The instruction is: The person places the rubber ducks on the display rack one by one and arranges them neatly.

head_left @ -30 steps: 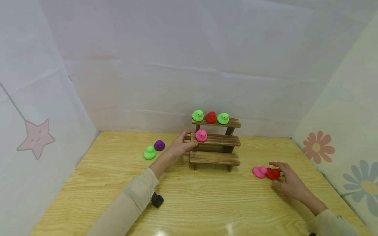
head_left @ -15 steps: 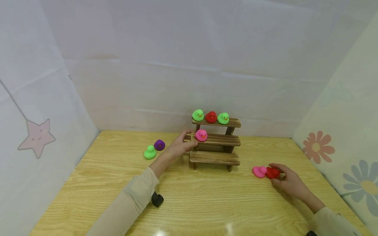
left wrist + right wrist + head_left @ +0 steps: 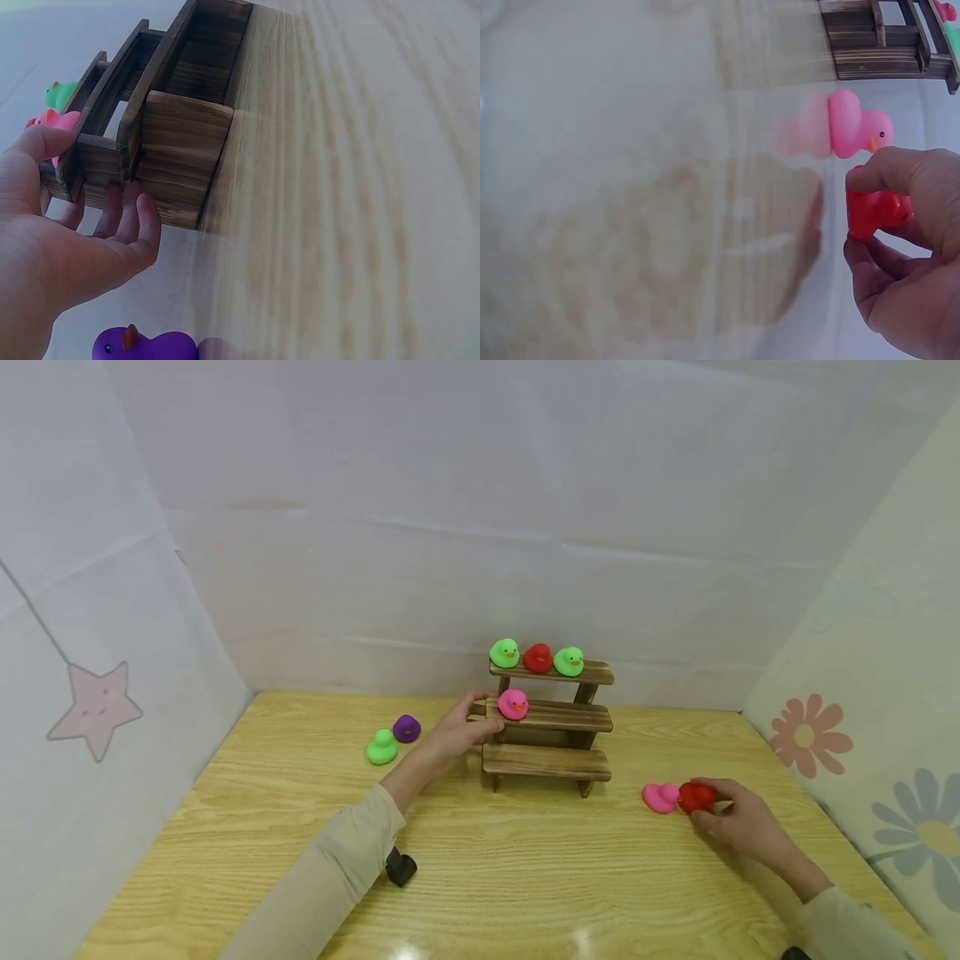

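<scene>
My left hand (image 3: 455, 732) grips the left end of the middle step of a three-step wooden shelf (image 3: 547, 762). In the left wrist view its thumb lies by the pink rubber duck (image 3: 67, 124), with the other fingers at the shelf's side. That pink duck (image 3: 513, 704) sits on the middle step; two green ducks (image 3: 505, 652) with a red one (image 3: 537, 658) between them line the top step. At the right, my right hand (image 3: 742, 824) pinches another red rubber duck (image 3: 870, 211) between thumb and fingers. Close beside it rests a second pink duck (image 3: 660, 797).
Left of the shelf, a green duck (image 3: 382, 747) and a purple duck (image 3: 407, 728) stand on the wooden table (image 3: 525, 868). A black object (image 3: 401, 867) shows by the left sleeve. White cloth walls (image 3: 420, 568) enclose the back and sides.
My right hand has closed its fingers and thumb on the red duck, which has turned and moved slightly. My left hand keeps its grip on the shelf.
</scene>
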`<state>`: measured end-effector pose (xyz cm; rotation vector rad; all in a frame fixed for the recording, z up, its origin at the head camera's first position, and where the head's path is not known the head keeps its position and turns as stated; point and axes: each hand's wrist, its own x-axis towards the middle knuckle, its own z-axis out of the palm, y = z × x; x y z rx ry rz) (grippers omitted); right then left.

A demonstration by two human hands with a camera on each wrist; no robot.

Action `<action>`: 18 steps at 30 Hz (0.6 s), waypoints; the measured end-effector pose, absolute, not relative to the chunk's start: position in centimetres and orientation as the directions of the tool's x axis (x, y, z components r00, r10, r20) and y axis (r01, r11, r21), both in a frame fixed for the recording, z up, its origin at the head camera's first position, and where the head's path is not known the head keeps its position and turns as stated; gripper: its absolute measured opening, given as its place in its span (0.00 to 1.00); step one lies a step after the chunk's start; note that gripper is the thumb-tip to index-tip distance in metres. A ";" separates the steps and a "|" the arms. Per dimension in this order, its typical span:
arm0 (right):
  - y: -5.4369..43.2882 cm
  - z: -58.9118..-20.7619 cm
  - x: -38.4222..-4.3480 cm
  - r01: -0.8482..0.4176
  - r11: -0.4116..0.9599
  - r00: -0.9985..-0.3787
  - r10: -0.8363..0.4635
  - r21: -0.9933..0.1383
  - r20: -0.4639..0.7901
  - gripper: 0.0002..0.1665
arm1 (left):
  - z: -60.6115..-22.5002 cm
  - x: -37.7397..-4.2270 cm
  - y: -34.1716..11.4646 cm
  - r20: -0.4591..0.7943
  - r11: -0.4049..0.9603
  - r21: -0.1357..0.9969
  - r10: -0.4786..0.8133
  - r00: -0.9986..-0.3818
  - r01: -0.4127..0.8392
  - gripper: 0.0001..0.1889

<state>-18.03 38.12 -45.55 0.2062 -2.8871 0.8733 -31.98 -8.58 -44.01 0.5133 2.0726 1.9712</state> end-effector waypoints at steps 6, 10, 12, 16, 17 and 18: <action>38.0 -44.6 -18.7 -0.209 0.842 -0.967 -0.104 -0.497 0.231 0.30 | -43.7 -32.0 -8.8 0.065 0.020 0.997 0.413 -0.908 0.080 0.36; 37.3 -44.0 -18.9 -0.225 0.840 -0.956 -0.094 -0.493 0.276 0.30 | -43.7 -31.9 -8.9 0.067 0.018 0.996 0.419 -0.906 0.082 0.36; 37.0 -43.7 -18.9 -0.239 0.841 -0.947 -0.091 -0.486 0.308 0.29 | -43.7 -31.9 -8.9 0.069 0.018 0.996 0.421 -0.904 0.085 0.37; 36.2 -43.3 -18.8 -0.257 0.843 -0.933 -0.088 -0.473 0.350 0.27 | -43.8 -31.9 -8.7 0.065 0.014 0.997 0.434 -0.899 0.079 0.38; 36.0 -43.2 -18.8 -0.258 0.843 -0.932 -0.087 -0.472 0.353 0.26 | -43.8 -31.9 -8.6 0.063 0.013 0.997 0.437 -0.897 0.077 0.38; 35.7 -43.0 -18.8 -0.257 0.844 -0.931 -0.086 -0.470 0.355 0.26 | -43.8 -31.8 -8.6 0.062 0.011 0.997 0.438 -0.897 0.074 0.38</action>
